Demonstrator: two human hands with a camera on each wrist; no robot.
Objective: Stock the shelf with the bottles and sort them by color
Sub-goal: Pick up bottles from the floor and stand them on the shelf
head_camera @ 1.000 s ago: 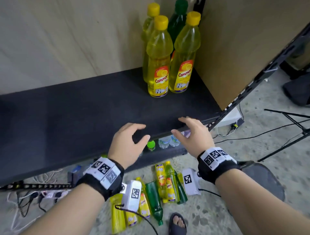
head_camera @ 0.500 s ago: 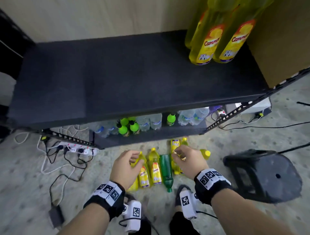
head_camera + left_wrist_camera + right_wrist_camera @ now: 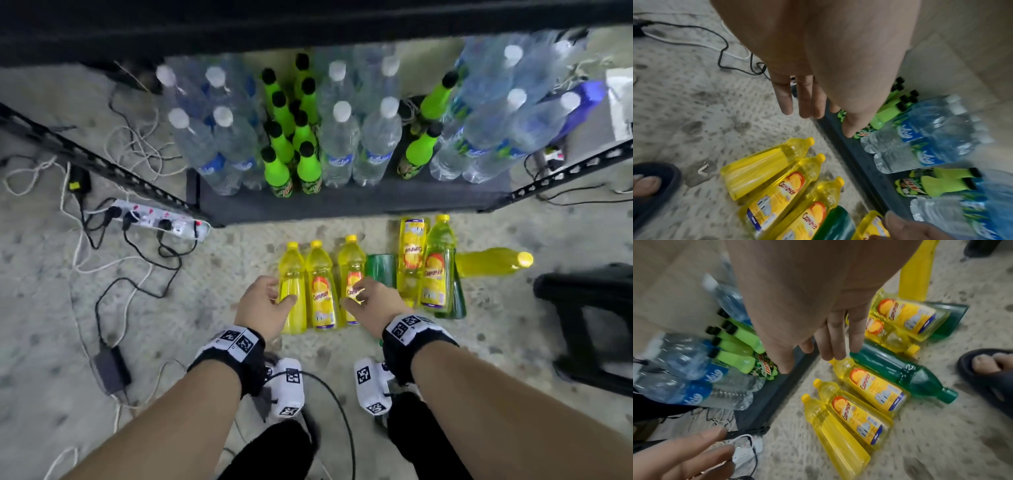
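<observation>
Several yellow bottles lie side by side on the floor in front of the shelf, and a dark green bottle lies among them. My left hand hovers over the leftmost yellow bottle, fingers straight and holding nothing. Over the third yellow bottle my right hand is spread and empty. The left wrist view shows the left hand above the yellow bottles. In the right wrist view the right hand reaches toward the green bottle.
The bottom shelf carries clear water bottles and neon green bottles. A power strip and loose cables lie at the left. A black stool stands at the right. A sandalled foot is beside the bottles.
Both hands have dropped from the upper shelf's front edge to just above the bottles on the floor. The view has tilted down from the upper shelf to the bottom shelf and floor.
</observation>
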